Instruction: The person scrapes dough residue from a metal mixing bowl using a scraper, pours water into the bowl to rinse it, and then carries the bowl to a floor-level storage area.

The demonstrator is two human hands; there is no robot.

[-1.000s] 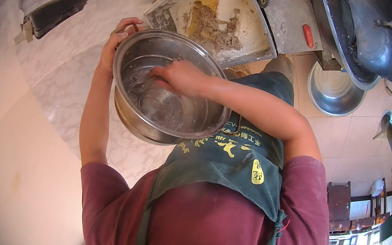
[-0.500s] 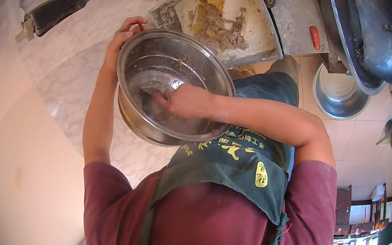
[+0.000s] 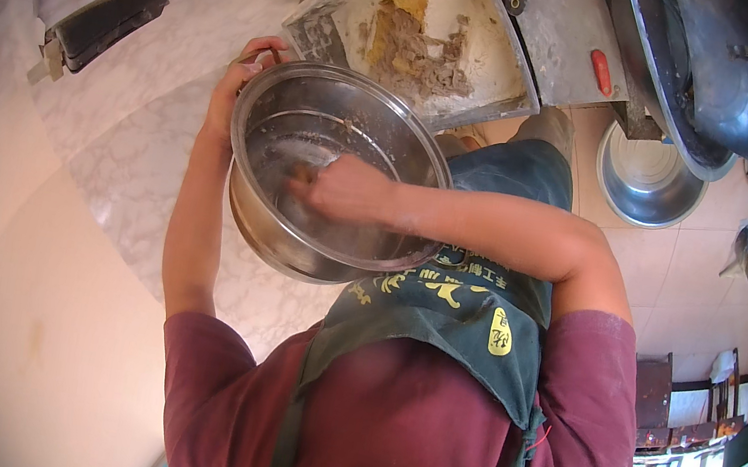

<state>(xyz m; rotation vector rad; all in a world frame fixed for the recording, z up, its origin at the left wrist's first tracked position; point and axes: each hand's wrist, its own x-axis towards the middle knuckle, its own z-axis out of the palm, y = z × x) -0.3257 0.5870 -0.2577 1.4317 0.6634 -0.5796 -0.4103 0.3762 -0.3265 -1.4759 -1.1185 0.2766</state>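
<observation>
Marble-patterned tabletop (image 3: pixel 129 171) fills upper left, tan floor tiles at right. Steel bowl (image 3: pixel 336 176) is held tilted over tabletop edge, against person's front. Left hand (image 3: pixel 240 81) is clamped on bowl's far rim, fingers curled over lip. Right hand (image 3: pixel 347 189) is inside bowl, fingers drawn together and pressed to inner wall w/ smeared residue; can't tell if anything sits in its grip. Tray (image 3: pixel 440 37) w/ flour and brownish dough scraps lies just beyond bowl. Second, smaller steel bowl (image 3: pixel 648 176) sits on floor at right, well apart. Large dark mixer bowl (image 3: pixel 703 70) at top right. Green apron (image 3: pixel 448 316) over maroon shirt.
</observation>
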